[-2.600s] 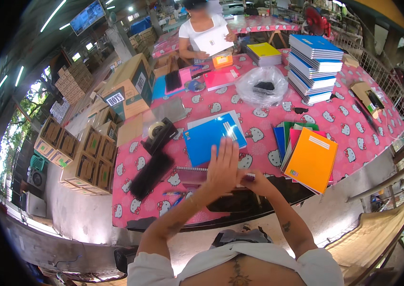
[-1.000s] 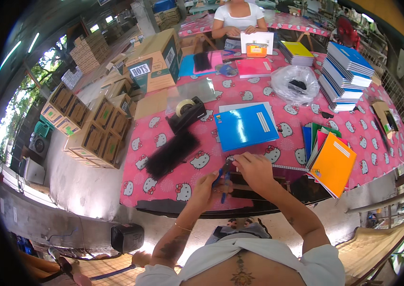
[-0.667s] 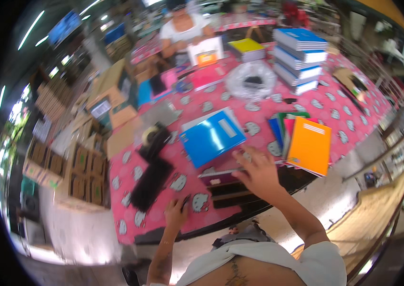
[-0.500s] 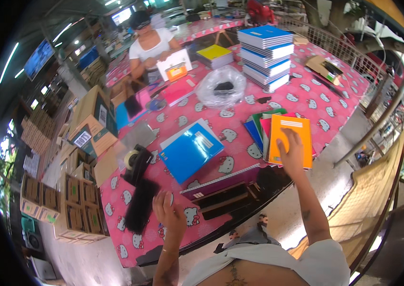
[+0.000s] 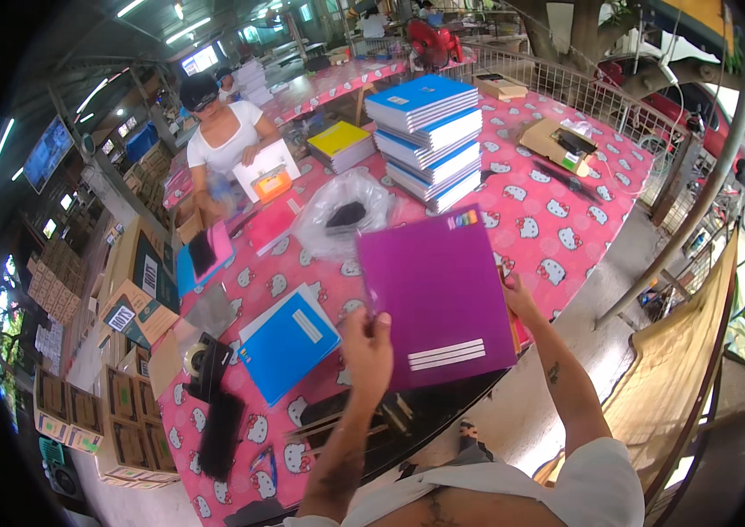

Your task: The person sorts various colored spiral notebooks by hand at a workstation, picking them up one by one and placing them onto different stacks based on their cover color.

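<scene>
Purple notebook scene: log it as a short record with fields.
held item: flat purple notebook with white label stripes, lifted above the table
left hand: grip on the notebook's lower left edge
right hand: behind its right edge, mostly hidden
surface: pink cartoon-cat tablecloth
left of it: blue notebook lying flat
beyond it: tall stack of blue notebooks

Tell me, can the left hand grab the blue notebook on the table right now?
Probably not right away. The left hand is busy pinching the left edge of the purple notebook, which both hands hold up. The blue notebook lies flat and uncovered just beside it, so it looks close enough once that hand lets go.
</scene>
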Available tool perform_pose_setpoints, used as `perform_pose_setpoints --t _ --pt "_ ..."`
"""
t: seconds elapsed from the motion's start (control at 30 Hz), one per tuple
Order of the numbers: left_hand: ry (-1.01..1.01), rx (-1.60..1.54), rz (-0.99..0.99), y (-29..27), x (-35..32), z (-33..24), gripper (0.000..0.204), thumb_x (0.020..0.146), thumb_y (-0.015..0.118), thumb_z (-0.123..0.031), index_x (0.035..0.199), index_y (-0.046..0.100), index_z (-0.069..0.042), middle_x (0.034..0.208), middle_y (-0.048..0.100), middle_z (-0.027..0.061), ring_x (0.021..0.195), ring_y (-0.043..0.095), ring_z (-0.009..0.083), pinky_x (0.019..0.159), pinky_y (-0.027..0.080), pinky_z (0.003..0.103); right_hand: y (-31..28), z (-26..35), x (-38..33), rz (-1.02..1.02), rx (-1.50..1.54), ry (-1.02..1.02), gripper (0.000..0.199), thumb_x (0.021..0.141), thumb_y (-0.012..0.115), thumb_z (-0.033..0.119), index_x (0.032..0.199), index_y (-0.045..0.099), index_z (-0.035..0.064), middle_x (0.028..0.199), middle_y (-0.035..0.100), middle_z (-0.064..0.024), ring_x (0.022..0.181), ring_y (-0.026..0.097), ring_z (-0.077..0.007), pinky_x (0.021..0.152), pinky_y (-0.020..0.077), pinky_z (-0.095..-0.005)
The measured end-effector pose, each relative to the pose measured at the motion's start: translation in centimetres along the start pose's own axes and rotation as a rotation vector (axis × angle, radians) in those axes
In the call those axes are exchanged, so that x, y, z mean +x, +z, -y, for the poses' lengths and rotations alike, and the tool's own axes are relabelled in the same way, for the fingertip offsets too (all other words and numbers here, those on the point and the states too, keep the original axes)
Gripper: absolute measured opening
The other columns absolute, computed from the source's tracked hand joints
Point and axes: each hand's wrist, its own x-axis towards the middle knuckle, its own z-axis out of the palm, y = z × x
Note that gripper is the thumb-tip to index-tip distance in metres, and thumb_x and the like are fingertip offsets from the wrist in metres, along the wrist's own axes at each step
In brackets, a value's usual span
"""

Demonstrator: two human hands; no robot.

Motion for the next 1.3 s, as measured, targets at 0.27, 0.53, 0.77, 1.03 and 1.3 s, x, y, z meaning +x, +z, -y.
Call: perform_pose_setpoints --t 0.27,0.53,0.77,1.03,1.3 --pt "-0.501 0.158 0.064 10.3 2.2 19.6 0.072 0.077 0.077 -0.047 0.107 0.062 0.016 0.099 0.067 0.0289 0.09 0.067 0.038 0.078 0.05 0.043 3.3 6.2 2.4 0.495 0.343 0.313 0.057 0.089 0.071 0.056 0.113 0.065 0.0047 0.092 0.07 -0.0049 0.077 0.067 -0.0148 0.067 0.0535 -0.0329" --pt "-0.494 -0.685 0.263 8.9 3.7 19.7 0.025 0.092 0.069 -0.021 0.108 0.067 -0.002 0.1 0.07 0.0039 0.088 0.067 0.0142 0.081 0.053 0.03 5.6 9.2 0.8 0.612 0.293 0.189 0.05 0.081 0.083 0.035 0.117 0.063 0.0058 0.099 0.067 -0.0033 0.087 0.063 -0.0142 0.071 0.0482 -0.0299" --pt "-0.848 -0.934 0.533 7.6 3.6 12.3 0.036 0.086 0.07 -0.011 0.119 0.063 0.001 0.109 0.07 0.0098 0.1 0.068 0.0243 0.091 0.054 0.036 -1.5 11.6 -15.0 0.35 0.549 -0.244 0.081 0.076 0.081 -0.002 0.142 0.035 0.0045 0.114 0.061 -0.0074 0.099 0.062 -0.0143 0.085 0.0525 -0.0339" --pt "-0.356 -0.864 0.826 10.0 3.4 1.2 0.086 0.068 0.083 0.003 0.145 0.044 -0.003 0.13 0.06 0.0062 0.122 0.055 0.0195 0.105 0.043 0.035 -8.5 10.3 -19.5 0.068 0.455 -0.358 0.101 0.069 0.091 0.01 0.149 0.028 0.0042 0.134 0.05 -0.0139 0.123 0.054 -0.0252 0.102 0.0478 -0.0394" --pt "-0.356 -0.645 0.935 11.8 2.5 1.7 0.107 0.07 0.087 -0.003 0.157 0.027 -0.008 0.144 0.048 0.0033 0.131 0.046 0.0164 0.111 0.037 0.034 -7.6 9.8 -17.7 -0.195 0.24 -0.596 0.127 0.06 0.098 0.031 0.155 0.019 0.0034 0.144 0.039 -0.0191 0.128 0.048 -0.0295 0.108 0.0397 -0.043"
